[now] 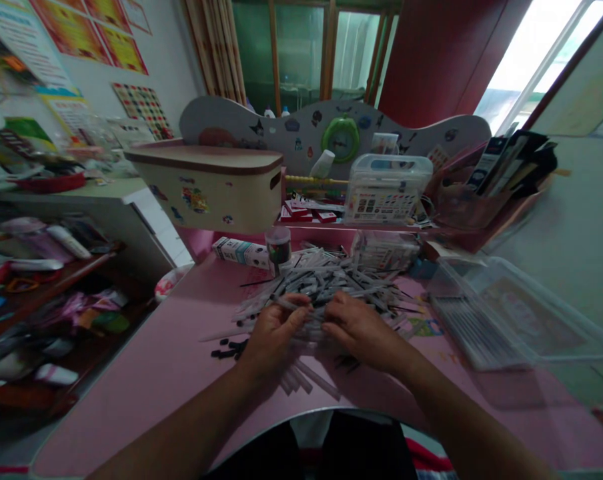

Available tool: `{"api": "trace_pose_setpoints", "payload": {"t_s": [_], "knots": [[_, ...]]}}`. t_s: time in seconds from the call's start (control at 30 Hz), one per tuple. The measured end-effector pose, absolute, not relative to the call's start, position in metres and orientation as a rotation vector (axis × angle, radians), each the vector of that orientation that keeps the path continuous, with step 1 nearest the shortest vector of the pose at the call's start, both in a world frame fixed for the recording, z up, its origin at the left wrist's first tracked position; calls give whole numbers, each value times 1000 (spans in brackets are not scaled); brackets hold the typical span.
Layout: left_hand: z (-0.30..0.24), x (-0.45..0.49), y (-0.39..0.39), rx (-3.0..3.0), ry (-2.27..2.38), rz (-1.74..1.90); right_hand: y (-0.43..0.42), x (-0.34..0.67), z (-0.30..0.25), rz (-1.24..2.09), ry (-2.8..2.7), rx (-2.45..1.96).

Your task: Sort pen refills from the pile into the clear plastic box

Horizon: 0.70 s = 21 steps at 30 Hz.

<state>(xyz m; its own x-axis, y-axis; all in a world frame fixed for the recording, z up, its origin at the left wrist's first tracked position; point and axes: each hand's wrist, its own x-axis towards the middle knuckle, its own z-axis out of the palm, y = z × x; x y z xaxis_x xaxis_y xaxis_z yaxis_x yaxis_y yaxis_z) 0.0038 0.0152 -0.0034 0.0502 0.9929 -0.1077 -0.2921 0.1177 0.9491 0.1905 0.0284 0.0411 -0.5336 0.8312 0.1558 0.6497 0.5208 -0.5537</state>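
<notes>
A big heap of thin grey-white pen tubes (pixel 331 280) lies on the pink desk (pixel 171 360). My left hand (pixel 274 330) rests at the heap's near edge, its fingers curled round a bundle of tubes whose ends stick out below the palm. My right hand (pixel 359 327) sits beside it, fingers bent down onto the same tubes between the two hands. Small black caps (pixel 229 348) lie scattered just left of my left hand.
A clear plastic tray (pixel 486 320) with rows of tubes stands at the right. A small dark-lidded jar (pixel 278 248) and a carton (pixel 241 252) stand behind the heap. A cream box (pixel 206 187), a clear lidded container (pixel 386 190) and cluttered shelves at the left surround the desk.
</notes>
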Motion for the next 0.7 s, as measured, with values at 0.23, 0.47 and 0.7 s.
{"api": "trace_pose_setpoints", "payload": {"t_s": [0.23,0.47,0.7], "knots": [[-4,-6,19,1097,1035,1322,1,281,107,268,-2164,-1366],[0,-9,21,1082,1074,1402,8,396,142,180,-1838,-1958],[13,-23,31,1061,1150,1554,37,419,104,966,-1740,-2315]]}}
